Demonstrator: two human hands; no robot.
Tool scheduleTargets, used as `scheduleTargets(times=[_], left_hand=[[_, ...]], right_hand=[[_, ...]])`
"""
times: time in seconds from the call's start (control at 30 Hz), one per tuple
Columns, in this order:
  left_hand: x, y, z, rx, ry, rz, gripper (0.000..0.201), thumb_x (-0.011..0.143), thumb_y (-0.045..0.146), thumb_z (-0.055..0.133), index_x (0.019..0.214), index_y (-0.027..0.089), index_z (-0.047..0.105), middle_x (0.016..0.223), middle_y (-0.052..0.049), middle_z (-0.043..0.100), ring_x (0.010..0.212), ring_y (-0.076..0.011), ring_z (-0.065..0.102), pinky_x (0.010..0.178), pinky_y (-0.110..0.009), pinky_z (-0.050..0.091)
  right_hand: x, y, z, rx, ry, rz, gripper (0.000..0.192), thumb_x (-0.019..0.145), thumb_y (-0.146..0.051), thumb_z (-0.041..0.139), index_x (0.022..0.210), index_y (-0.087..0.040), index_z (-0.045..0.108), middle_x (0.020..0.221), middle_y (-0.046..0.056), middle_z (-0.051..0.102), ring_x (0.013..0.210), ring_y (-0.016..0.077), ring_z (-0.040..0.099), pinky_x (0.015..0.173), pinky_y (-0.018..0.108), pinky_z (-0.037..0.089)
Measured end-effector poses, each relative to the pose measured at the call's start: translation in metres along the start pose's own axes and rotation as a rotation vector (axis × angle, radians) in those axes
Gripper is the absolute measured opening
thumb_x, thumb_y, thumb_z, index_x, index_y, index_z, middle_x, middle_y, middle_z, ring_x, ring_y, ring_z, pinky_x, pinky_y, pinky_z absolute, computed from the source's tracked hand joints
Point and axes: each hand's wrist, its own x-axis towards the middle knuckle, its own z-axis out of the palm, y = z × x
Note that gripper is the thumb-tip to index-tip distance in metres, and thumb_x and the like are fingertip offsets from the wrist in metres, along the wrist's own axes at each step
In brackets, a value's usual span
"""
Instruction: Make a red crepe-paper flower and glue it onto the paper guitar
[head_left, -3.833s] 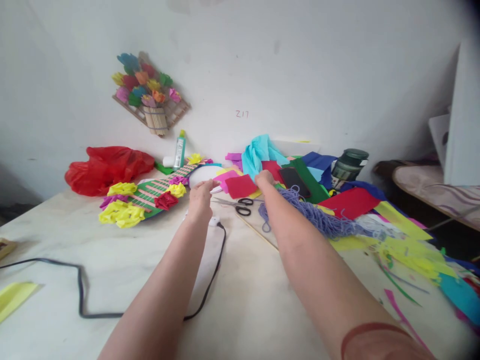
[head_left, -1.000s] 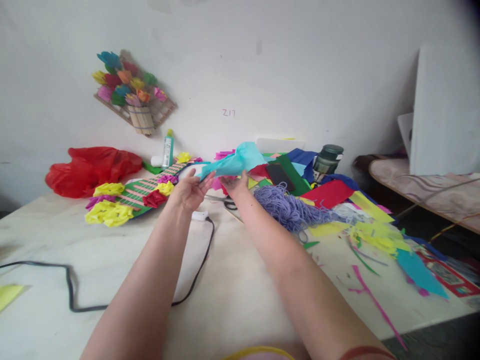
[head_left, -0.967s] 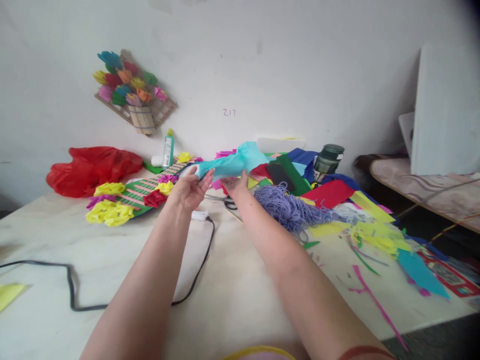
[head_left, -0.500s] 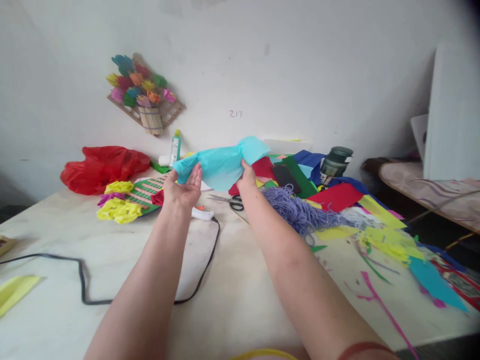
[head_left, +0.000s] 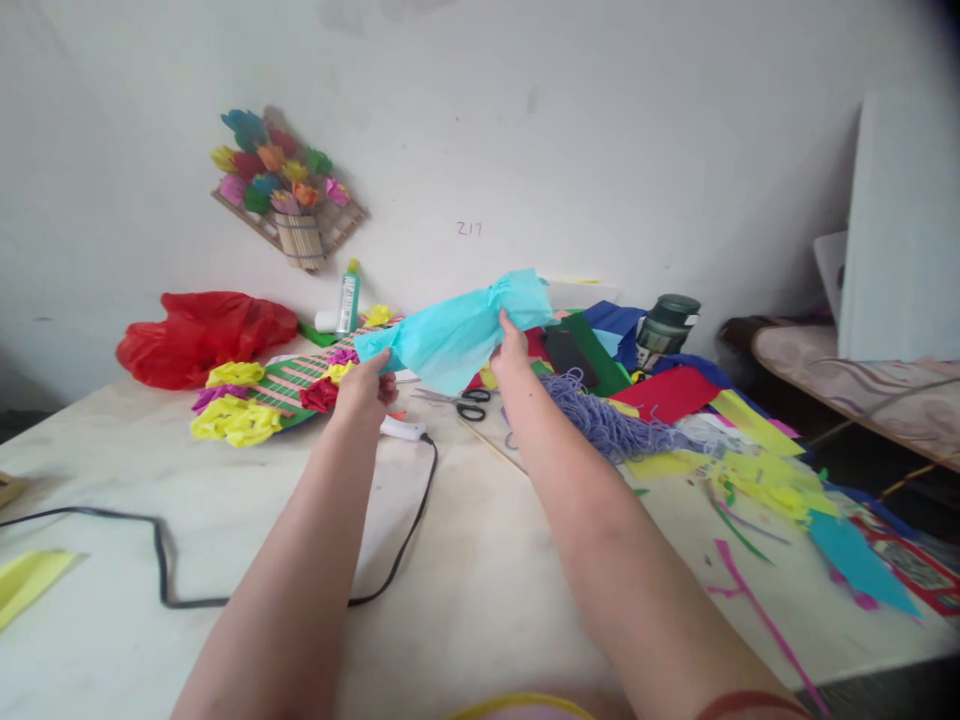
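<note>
**Holding the blue paper up with both hands**

Head view: my left hand (head_left: 365, 382) pinches the near left end of the blue crepe paper (head_left: 450, 330). My right hand (head_left: 510, 352) pinches its right side. The paper hangs above the table (head_left: 465, 600), over the scissors (head_left: 459, 403). I think soft pinches and an even pull keep it from tearing.

Pale table (head_left: 480, 600) carries scissors (head_left: 459, 402), black cable (head_left: 172, 590), purple yarn (head_left: 607, 425).
</note>
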Motion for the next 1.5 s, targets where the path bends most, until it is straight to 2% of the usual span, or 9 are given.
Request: scheduleTargets(times=[0.1,0.2,0.3,0.47,0.7,0.87,1.2,1.33,1.5], left_hand=[[0.006,-0.004,-0.004,0.098,-0.002,0.099,0.017,0.079,0.03,0.072,0.086,0.019,0.063,0.076,-0.002,0.065,0.052,-0.0113,0.057,0.049,-0.023,0.047],[0.012,-0.006,-0.006,0.086,-0.049,0.137,0.032,0.075,0.042,0.076,0.096,0.02,0.065,0.094,-0.007,0.069,0.062,-0.0179,0.066,0.054,-0.029,0.052],[0.018,-0.008,-0.008,0.039,-0.068,0.206,0.035,0.072,0.043,0.078,0.094,0.019,0.066,0.093,-0.009,0.07,0.068,-0.0213,0.069,0.057,-0.03,0.055],[0.027,-0.012,-0.012,-0.082,-0.122,0.371,0.019,0.068,0.024,0.078,0.082,0.017,0.067,0.085,-0.007,0.07,0.077,-0.0198,0.068,0.065,-0.03,0.059],[0.033,-0.004,-0.02,-0.057,0.017,0.192,0.02,0.063,0.01,0.072,0.077,0.017,0.06,0.081,-0.004,0.065,0.076,-0.0198,0.065,0.067,-0.035,0.06],[0.023,0.006,-0.027,-0.045,-0.043,0.105,0.018,0.067,0.017,0.069,0.082,0.021,0.06,0.086,-0.006,0.063,0.078,-0.0212,0.064,0.066,-0.039,0.061],[0.007,0.027,-0.033,-0.098,-0.131,0.14,0.026,0.074,0.026,0.07,0.096,0.019,0.06,0.095,-0.008,0.064,0.083,-0.0276,0.065,0.066,-0.052,0.061],[0.004,0.029,-0.029,0.025,-0.229,0.171,0.025,0.074,0.02,0.076,0.094,0.015,0.064,0.092,-0.009,0.068,0.078,-0.0231,0.066,0.062,-0.041,0.062],[0.015,0.026,-0.029,0.092,-0.049,0.232,0.021,0.066,-0.003,0.069,0.079,0.013,0.064,0.074,-0.002,0.065,0.065,-0.0136,0.062,0.059,-0.027,0.058]], right_hand=[[-0.002,-0.005,-0.001,0.004,0.136,0.044,0.016,0.075,-0.02,0.068,0.09,-0.018,0.065,0.092,0.003,0.075,0.09,0.0167,0.07,0.085,0.035,0.058],[-0.006,-0.008,-0.003,-0.018,0.14,0.037,0.012,0.074,-0.014,0.068,0.085,-0.018,0.064,0.086,0.001,0.075,0.087,0.0153,0.07,0.085,0.032,0.057],[-0.012,-0.007,-0.005,-0.032,0.125,0.048,0.011,0.074,-0.014,0.069,0.083,-0.018,0.065,0.083,0.0,0.074,0.084,0.0142,0.07,0.084,0.031,0.057],[-0.02,-0.007,-0.005,0.021,0.114,0.079,0.014,0.072,-0.011,0.069,0.084,-0.019,0.065,0.079,-0.002,0.073,0.081,0.0136,0.069,0.08,0.029,0.057],[-0.02,-0.018,-0.008,0.129,0.1,0.195,0.011,0.079,-0.027,0.067,0.084,-0.02,0.06,0.071,-0.004,0.068,0.065,0.0109,0.065,0.062,0.023,0.056],[-0.021,-0.02,-0.01,-0.026,0.208,0.145,0.01,0.078,-0.02,0.065,0.082,-0.021,0.056,0.065,-0.007,0.063,0.053,0.0083,0.057,0.053,0.02,0.051],[-0.025,-0.007,-0.011,-0.209,0.154,0.0,0.015,0.076,-0.019,0.061,0.069,-0.022,0.048,0.056,-0.011,0.051,0.052,0.007,0.049,0.054,0.018,0.046],[-0.02,-0.008,-0.009,-0.29,0.114,-0.027,0.011,0.075,-0.02,0.062,0.068,-0.022,0.053,0.052,-0.011,0.047,0.051,0.0076,0.047,0.054,0.019,0.046],[-0.018,-0.013,-0.006,-0.368,0.125,-0.048,0.005,0.073,-0.016,0.06,0.073,-0.02,0.062,0.059,-0.009,0.057,0.059,0.0083,0.054,0.066,0.021,0.05]])
